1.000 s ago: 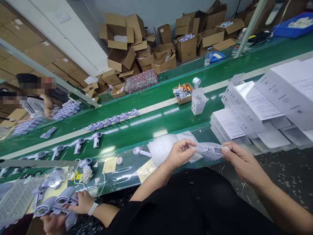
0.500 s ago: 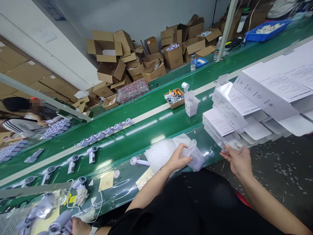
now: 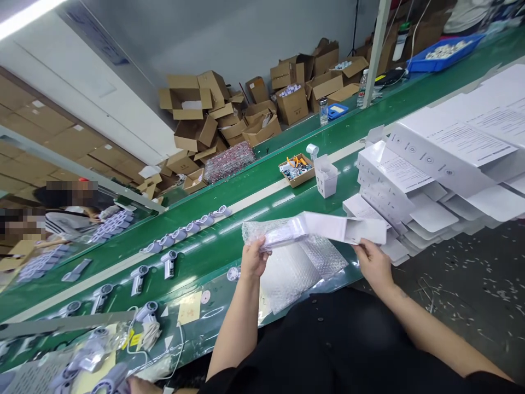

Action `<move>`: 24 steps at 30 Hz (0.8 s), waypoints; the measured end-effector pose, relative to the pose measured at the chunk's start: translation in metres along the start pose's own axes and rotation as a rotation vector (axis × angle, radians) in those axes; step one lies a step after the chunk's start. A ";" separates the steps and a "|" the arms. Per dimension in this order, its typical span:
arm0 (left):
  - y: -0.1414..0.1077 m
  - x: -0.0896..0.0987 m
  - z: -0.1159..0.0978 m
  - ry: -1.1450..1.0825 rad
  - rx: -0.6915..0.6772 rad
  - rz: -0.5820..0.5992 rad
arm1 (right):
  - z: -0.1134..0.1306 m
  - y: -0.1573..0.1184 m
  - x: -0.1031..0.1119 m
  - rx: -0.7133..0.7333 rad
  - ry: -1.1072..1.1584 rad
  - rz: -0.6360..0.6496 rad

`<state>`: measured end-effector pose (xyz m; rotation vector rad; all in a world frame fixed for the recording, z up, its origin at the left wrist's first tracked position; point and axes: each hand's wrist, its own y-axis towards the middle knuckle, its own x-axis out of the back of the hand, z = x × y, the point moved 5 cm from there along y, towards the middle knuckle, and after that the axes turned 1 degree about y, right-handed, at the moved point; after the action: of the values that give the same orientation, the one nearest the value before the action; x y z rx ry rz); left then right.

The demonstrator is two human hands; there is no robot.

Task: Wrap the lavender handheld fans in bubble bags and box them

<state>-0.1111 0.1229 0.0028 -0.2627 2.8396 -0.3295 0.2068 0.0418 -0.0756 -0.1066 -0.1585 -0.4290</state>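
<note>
My left hand [image 3: 254, 258] is closed on a bubble-wrapped item [image 3: 283, 234] above the bubble wrap sheets [image 3: 289, 276]. In my right hand [image 3: 375, 265] is the flap end of a long white box [image 3: 328, 225], which is open at that end. The box's far end meets the wrapped item, overlapping it. Stacked white printed boxes [image 3: 410, 169] lie at the right. Left of the sheets a light purple handheld fan [image 3: 233, 273] is partly hidden by my forearm.
Purple fans [image 3: 169, 262] lie along the green belt [image 3: 254, 219]. A small upright white box [image 3: 326, 178] stands beside a carton of tools [image 3: 297, 169]. Another person's hand [image 3: 141, 386] is at the lower left; people sit farther back left.
My left hand has moved left and now holds the wrapped item. My right hand has come away from the stack with a white box and moved left. The view has shifted slightly.
</note>
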 end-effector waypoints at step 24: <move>-0.018 -0.157 0.042 1.626 -0.765 0.452 | -0.018 0.053 -0.079 0.519 -0.269 0.469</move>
<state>0.0519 0.1301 0.0065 0.9733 4.1791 1.2334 0.1605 0.1191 -0.1112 0.3068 -0.4927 0.1051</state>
